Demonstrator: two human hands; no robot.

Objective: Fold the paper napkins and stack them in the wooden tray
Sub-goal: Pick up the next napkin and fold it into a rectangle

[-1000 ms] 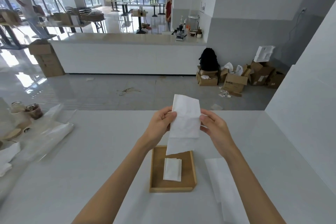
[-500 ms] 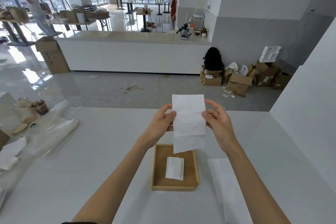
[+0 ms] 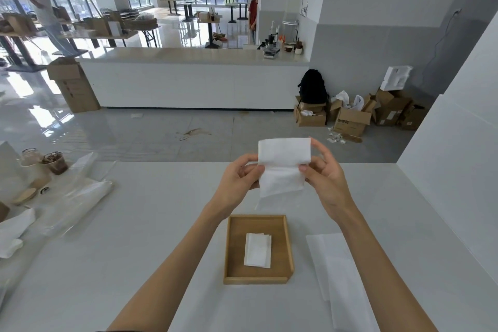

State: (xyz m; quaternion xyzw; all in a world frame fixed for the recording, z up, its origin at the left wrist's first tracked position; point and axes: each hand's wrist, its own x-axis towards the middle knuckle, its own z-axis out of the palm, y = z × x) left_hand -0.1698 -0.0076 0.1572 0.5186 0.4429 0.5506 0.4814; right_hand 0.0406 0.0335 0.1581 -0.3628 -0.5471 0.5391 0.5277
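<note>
Holding a paper napkin [image 3: 283, 167] up in the air over the table [image 3: 134, 237], both hands were on it. The left hand [image 3: 237, 178] pinched the left edge, fingers curled behind the sheet. The right hand [image 3: 326, 180] pinched the right edge, thumb in front and fingers spread behind. A brighter band across the top of the napkin looked folded over, with a crease running level between the two thumbs. The lower part hung loose, its bottom edge too blurred to make out.

Down below, nearer the person, the wooden tray [image 3: 229, 250] sat flat on the table. A small stack of folded napkins [image 3: 258, 250] lay in its middle, edges slightly out of line and clear of all four walls. Just right of the tray, flat white sheets [image 3: 339, 277] lay on the table, running under the right forearm. Well off to the left were a crumpled clear plastic bag [image 3: 78, 197] and two cups [image 3: 55, 162].
</note>
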